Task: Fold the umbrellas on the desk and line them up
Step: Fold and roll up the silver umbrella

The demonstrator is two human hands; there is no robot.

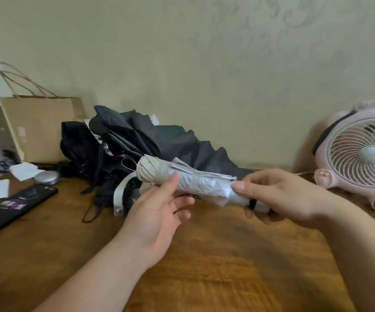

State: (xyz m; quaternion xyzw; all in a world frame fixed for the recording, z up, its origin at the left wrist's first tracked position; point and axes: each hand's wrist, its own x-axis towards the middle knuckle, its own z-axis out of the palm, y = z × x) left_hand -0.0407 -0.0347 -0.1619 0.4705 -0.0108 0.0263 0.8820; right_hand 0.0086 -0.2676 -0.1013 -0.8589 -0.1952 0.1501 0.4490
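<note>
Silver umbrella (pixel 195 183) is off the bench (pixel 204 266), held roughly level in mid-air between both hands, canopy already rolled tight around the shaft.

Right hand (pixel 278 197) is wrapped round the handle end, thumb on top pinning the loose fabric edge. My read: it's the anchor, so the roll can't unwind.

Left hand (pixel 159 212) cradles the tip end, thumb against the side of the roll, fingers underneath. It's a light hold, probably the turning or smoothing hand. A thin dark strap runs across its fingers (can't tell if it's the closure tab).

Holding it up rather than flat makes sense, since it gives access all round for wrapping the tab.

Black umbrellas (pixel 141 140) are heaped at the back against the wall, canopies loose and not yet folded. No line-up has started.

Paper bag (pixel 40 127) stands to the left of the heap, and a pink fan (pixel 362 154) is far right. Bare bench in front looks like the obvious spot to lay this one down first.
</note>
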